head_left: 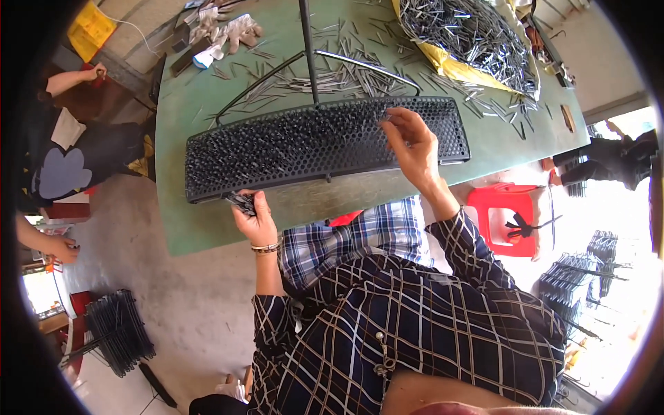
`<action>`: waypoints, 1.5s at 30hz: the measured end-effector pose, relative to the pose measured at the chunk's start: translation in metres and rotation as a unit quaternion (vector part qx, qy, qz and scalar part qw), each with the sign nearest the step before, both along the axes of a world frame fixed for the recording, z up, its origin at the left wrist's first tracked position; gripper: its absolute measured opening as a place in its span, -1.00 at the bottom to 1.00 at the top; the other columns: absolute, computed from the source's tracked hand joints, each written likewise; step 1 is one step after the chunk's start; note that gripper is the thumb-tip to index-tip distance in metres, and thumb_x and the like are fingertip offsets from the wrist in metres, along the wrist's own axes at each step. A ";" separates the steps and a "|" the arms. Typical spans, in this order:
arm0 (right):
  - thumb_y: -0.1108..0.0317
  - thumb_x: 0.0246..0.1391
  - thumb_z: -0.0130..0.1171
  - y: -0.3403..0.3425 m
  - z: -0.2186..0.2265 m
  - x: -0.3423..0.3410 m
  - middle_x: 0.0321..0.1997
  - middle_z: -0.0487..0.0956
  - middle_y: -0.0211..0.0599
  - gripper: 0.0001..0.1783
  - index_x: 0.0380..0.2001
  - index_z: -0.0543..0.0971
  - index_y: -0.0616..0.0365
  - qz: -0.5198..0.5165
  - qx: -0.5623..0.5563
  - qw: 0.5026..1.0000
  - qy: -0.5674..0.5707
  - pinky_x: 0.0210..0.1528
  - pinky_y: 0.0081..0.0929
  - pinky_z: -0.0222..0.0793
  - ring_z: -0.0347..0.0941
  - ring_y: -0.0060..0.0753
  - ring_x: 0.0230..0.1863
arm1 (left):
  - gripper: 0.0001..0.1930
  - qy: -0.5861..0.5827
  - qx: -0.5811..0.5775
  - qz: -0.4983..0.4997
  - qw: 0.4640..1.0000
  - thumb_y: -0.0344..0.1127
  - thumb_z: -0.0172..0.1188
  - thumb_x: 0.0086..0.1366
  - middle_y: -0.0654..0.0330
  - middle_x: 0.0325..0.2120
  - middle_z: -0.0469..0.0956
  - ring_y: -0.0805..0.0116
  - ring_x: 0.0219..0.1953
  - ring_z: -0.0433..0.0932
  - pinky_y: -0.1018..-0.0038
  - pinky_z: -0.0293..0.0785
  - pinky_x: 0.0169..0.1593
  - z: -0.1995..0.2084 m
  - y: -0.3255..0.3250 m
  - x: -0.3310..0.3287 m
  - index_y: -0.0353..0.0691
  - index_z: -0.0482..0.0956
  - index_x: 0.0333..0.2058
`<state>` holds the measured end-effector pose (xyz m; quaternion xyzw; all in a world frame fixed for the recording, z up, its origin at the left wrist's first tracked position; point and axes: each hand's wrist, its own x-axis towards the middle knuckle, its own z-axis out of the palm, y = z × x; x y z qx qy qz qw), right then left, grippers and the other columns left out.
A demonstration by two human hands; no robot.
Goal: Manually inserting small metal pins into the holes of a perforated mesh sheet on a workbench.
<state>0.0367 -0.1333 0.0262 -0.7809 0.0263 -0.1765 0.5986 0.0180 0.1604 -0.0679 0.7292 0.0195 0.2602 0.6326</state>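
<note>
Long black perforated rack [297, 155] on the green worktop [183, 225]
Beyond the rack lie slim grey strips [363, 75], a yellow-edged sack [449, 68] far right and pale gloves [241, 32] far left; right of it, a red plastic stool [484, 202]; the left hand's [254, 223] fingers clasp a dark strip bundle [243, 202] at its front edge; the right hand's [415, 146] fingers, narrow, cover its right half, contents unclear

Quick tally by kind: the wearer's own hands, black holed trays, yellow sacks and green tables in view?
Wearer's hands: 2, left hand and right hand
Black holed tray: 1
Yellow sack: 1
Green table: 1
Total: 5
</note>
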 end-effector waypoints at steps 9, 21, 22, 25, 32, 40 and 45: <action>0.49 0.05 0.16 0.020 -0.013 0.022 -0.34 0.63 -0.32 -0.75 -0.16 0.49 0.19 0.041 -0.142 0.988 -0.055 -0.43 -0.71 0.38 0.53 -0.66 -0.41 | -0.83 0.035 0.044 0.035 0.998 -0.37 0.15 0.24 0.36 -0.60 0.35 0.65 -0.69 0.27 0.66 0.22 -0.63 -0.017 0.001 0.000 -0.26 0.33 -0.33; 0.52 -0.01 0.18 0.022 -0.016 0.029 -0.28 0.56 -0.30 -0.79 -0.24 0.55 0.16 0.088 -0.240 0.957 -0.135 -0.45 -0.60 0.42 0.51 -0.48 -0.47 | -0.82 0.360 -0.391 -0.279 0.800 -0.37 0.09 0.26 0.31 -0.61 0.35 0.63 -0.74 0.22 0.67 0.08 -0.71 0.066 -0.058 -0.053 -0.25 0.37 -0.19; 0.51 -0.03 0.19 0.021 -0.016 0.032 -0.26 0.53 -0.28 -0.80 -0.25 0.56 0.16 0.086 -0.281 0.942 -0.161 -0.42 -0.55 0.43 0.51 -0.41 -0.44 | -0.79 0.371 -0.390 -0.301 0.787 -0.39 0.10 0.25 0.30 -0.59 0.35 0.63 -0.70 0.23 0.68 0.09 -0.70 0.066 -0.064 -0.055 -0.24 0.36 -0.16; 0.49 -0.06 0.20 0.021 -0.011 0.031 -0.26 0.49 -0.26 -0.81 -0.29 0.57 0.16 0.104 -0.328 0.919 -0.190 -0.39 -0.45 0.45 0.50 -0.26 -0.41 | -0.80 0.372 -0.373 -0.338 0.779 -0.38 0.11 0.25 0.32 -0.57 0.37 0.62 -0.65 0.27 0.68 0.14 -0.68 0.067 -0.072 -0.054 -0.24 0.37 -0.16; 0.49 -0.05 0.19 0.023 -0.002 0.030 -0.29 0.47 -0.26 -0.83 -0.32 0.58 0.19 0.084 -0.368 0.908 -0.180 -0.38 -0.41 0.44 0.49 -0.23 -0.41 | -0.79 0.410 -0.398 -0.335 0.749 -0.30 0.07 0.27 0.28 -0.48 0.43 0.55 -0.49 0.41 0.60 0.35 -0.59 0.081 -0.087 -0.042 -0.28 0.41 -0.17; 0.48 -0.04 0.17 0.025 0.000 0.028 -0.30 0.47 -0.24 -0.83 -0.30 0.58 0.20 0.106 -0.395 0.901 -0.143 -0.37 -0.41 0.43 0.48 -0.22 -0.40 | -0.72 0.411 -0.388 -0.332 0.755 -0.23 0.09 0.27 0.30 -0.42 0.44 0.51 -0.40 0.46 0.53 0.51 -0.50 0.082 -0.095 -0.040 -0.28 0.43 -0.14; 0.41 0.01 0.21 0.027 0.020 0.017 -0.27 0.50 -0.23 -0.80 -0.27 0.58 0.25 0.152 -0.220 0.964 -0.013 -0.38 -0.55 0.40 0.49 -0.39 -0.42 | -0.69 0.387 -0.383 -0.333 0.770 -0.21 0.13 0.26 0.29 -0.43 0.43 0.52 -0.40 0.45 0.54 0.52 -0.50 0.083 -0.093 -0.036 -0.29 0.43 -0.12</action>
